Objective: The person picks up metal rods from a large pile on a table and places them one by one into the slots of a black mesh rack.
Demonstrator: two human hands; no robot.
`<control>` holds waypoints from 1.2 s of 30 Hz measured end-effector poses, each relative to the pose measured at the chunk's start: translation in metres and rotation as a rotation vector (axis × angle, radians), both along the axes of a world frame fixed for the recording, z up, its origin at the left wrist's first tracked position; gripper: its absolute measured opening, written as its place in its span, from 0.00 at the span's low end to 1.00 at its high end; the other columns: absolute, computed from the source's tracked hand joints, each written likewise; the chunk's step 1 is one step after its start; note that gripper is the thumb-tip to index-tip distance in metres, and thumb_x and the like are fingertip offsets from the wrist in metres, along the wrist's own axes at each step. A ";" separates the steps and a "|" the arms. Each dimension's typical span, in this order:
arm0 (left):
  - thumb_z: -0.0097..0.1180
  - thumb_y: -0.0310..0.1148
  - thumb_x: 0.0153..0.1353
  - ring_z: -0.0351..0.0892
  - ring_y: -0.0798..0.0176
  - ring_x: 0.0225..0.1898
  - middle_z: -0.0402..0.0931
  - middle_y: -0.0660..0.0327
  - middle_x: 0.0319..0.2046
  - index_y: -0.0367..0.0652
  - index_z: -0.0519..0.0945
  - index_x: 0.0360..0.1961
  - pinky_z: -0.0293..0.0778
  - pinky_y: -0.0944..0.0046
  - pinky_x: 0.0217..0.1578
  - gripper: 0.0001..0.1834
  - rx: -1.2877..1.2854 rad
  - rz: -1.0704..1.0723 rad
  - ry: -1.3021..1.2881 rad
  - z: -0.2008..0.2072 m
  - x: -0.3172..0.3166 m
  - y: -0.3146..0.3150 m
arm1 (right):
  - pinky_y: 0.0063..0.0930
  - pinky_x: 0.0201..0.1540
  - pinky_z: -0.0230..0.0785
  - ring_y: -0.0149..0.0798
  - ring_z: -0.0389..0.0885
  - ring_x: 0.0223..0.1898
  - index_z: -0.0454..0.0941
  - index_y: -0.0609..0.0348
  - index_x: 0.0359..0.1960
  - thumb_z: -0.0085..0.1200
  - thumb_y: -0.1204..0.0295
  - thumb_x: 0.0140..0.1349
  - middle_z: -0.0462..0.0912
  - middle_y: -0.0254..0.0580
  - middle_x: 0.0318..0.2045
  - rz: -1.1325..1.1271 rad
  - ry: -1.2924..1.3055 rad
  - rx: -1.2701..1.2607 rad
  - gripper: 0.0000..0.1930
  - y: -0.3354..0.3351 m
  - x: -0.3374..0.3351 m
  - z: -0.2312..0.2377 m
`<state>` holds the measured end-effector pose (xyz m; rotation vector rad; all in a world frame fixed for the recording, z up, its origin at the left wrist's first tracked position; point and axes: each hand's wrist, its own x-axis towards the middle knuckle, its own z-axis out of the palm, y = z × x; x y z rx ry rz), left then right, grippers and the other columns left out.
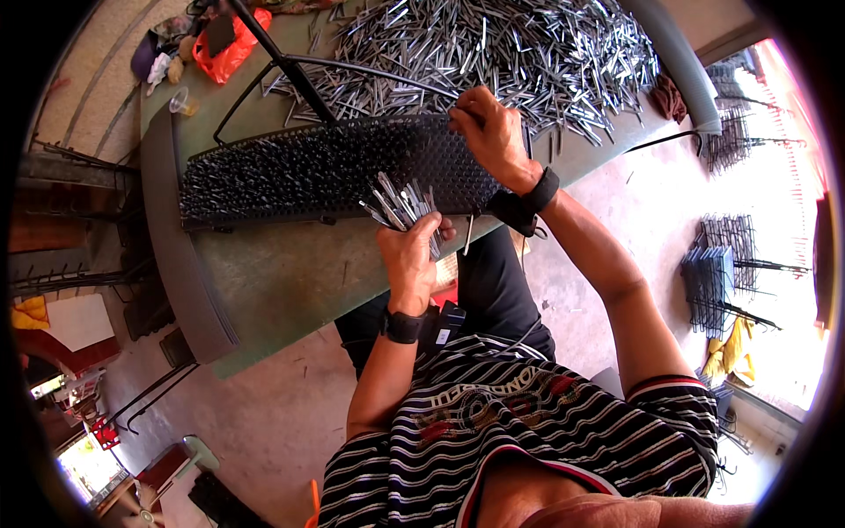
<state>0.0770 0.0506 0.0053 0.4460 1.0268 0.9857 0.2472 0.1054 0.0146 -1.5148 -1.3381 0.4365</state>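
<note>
My left hand (pixel 411 260) is closed around a fanned bunch of thin metal strips (pixel 398 204), just in front of a long black perforated rack (pixel 453 172). Many small slender pieces (pixel 264 167) stand in the rack's holes over its left and middle parts, while bare holes show toward the right end. Over that right end is my right hand (pixel 495 141), its fingers pinched together at the rack's far edge. Whatever is between those fingertips is too small to make out. One loose strip (pixel 468 236) lies at the table edge below the rack.
A large heap of metal strips (pixel 493 53) covers the far side of the green table (pixel 273 273). A black metal frame (pixel 304 88) rises behind the rack. At the far left are an orange-red plastic bag (pixel 233 51) and a clear cup (pixel 183 102). Wire racks (pixel 726 255) stand right.
</note>
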 end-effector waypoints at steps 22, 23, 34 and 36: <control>0.55 0.15 0.47 0.79 0.58 0.24 0.78 0.55 0.28 0.34 0.76 0.35 0.77 0.61 0.22 0.12 -0.023 0.010 -0.025 -0.003 -0.002 -0.006 | 0.18 0.24 0.71 0.29 0.81 0.24 0.75 0.67 0.31 0.52 0.78 0.57 0.81 0.40 0.21 0.017 0.284 -0.115 0.04 -0.028 -0.014 0.019; 0.55 0.15 0.47 0.79 0.58 0.24 0.77 0.55 0.28 0.34 0.76 0.35 0.77 0.61 0.22 0.12 -0.029 0.014 -0.025 -0.004 -0.003 -0.007 | 0.19 0.24 0.71 0.30 0.82 0.24 0.74 0.66 0.31 0.52 0.78 0.56 0.81 0.40 0.20 -0.036 0.250 -0.020 0.03 -0.024 -0.014 0.019; 0.54 0.17 0.49 0.79 0.57 0.23 0.77 0.55 0.27 0.33 0.76 0.34 0.79 0.59 0.22 0.09 -0.035 -0.003 -0.006 -0.008 -0.009 -0.005 | 0.26 0.28 0.71 0.41 0.82 0.26 0.73 0.65 0.32 0.52 0.78 0.56 0.80 0.46 0.23 0.042 -0.267 -0.027 0.04 -0.007 -0.004 -0.010; 0.54 0.17 0.49 0.79 0.57 0.24 0.77 0.56 0.27 0.33 0.76 0.34 0.78 0.59 0.22 0.10 -0.035 -0.001 -0.010 -0.007 -0.010 -0.006 | 0.37 0.26 0.69 0.54 0.77 0.25 0.75 0.62 0.29 0.53 0.75 0.53 0.78 0.49 0.21 0.078 -0.457 0.090 0.04 -0.003 -0.004 -0.012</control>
